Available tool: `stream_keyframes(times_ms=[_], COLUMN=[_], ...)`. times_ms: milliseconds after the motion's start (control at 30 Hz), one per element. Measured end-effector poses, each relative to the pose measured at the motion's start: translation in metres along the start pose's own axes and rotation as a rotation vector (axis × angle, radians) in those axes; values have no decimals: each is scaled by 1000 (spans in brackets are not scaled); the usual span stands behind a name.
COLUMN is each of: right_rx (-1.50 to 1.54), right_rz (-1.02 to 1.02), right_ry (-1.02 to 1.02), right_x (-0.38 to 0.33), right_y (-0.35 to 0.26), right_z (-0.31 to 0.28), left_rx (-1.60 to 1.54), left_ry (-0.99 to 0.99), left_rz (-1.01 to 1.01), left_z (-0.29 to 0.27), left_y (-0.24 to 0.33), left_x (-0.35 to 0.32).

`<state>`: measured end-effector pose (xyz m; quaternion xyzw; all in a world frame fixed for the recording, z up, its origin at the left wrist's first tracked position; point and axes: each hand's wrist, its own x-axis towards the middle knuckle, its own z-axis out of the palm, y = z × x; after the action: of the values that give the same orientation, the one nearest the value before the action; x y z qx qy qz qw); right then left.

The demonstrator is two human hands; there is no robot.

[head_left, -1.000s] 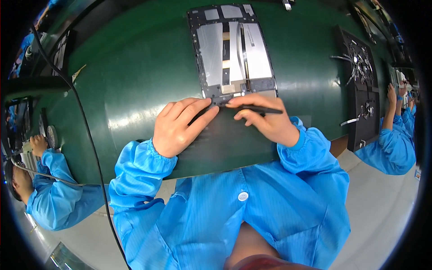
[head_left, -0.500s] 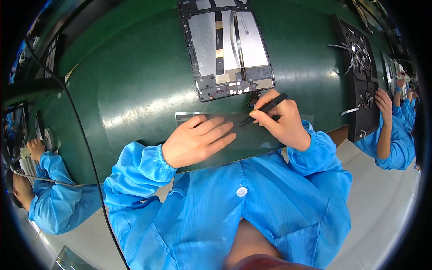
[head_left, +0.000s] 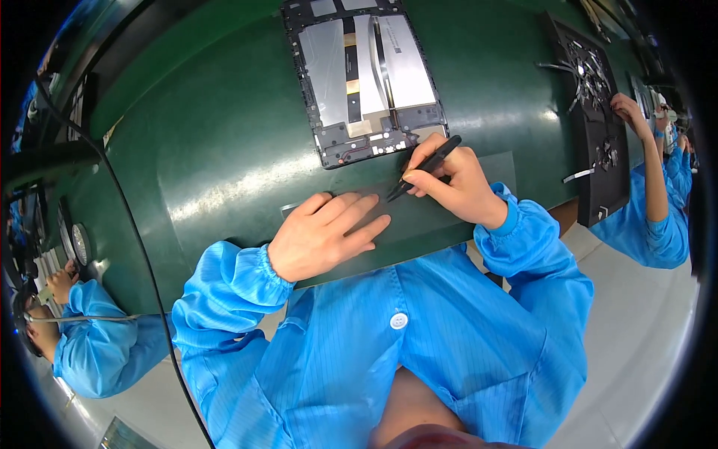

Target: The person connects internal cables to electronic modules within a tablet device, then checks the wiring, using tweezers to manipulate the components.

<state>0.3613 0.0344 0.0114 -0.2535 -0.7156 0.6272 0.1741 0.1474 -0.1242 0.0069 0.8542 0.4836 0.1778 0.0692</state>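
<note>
My right hand grips slim black tweezers, their pointed tip angled down and left toward a clear thin sheet. This sheet lies on the green table by its near edge, tilted with its right end farther away. My left hand rests on the sheet's left part, palm down with fingers spread and nothing held. Just beyond my hands lies an opened tablet, showing silver battery panels, ribbon cables and a black frame. My right fingers cover its lower right corner, so I cannot tell whether they touch it.
A black tray of small cable parts stands at the right, a co-worker's hand over its edge. Another co-worker's hand is at the far left beside a round silvery object. A black cable hangs across the left side.
The clear sheet has turned, its right end swinging away from me. My right hand and the tweezers shifted slightly left and up. The right-hand co-worker's hand moved farther up the tray.
</note>
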Motion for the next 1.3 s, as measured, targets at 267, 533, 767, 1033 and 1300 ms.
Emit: stream_keyframes(times_ms=[267,533,767,1033,1300], right_rx=[-138,-203,285,26,38], right_rz=[49,45,84,106,253], right_ry=[-31,-59,57,-60,-122], right_x=[3,3,18,79,104], right_y=[-9,-6,-22,-53,-44], right_z=[6,7,-14,-2,7], left_rx=[-33,-35,-43,-51,26], left_ry=[-7,8,59,395,411], left_rz=[-24,-38,12,-207,-273], left_z=[1,2,3,-18,-24], left_y=[0,-1,-4,-29,-45], left_x=[-1,1,2,5,3])
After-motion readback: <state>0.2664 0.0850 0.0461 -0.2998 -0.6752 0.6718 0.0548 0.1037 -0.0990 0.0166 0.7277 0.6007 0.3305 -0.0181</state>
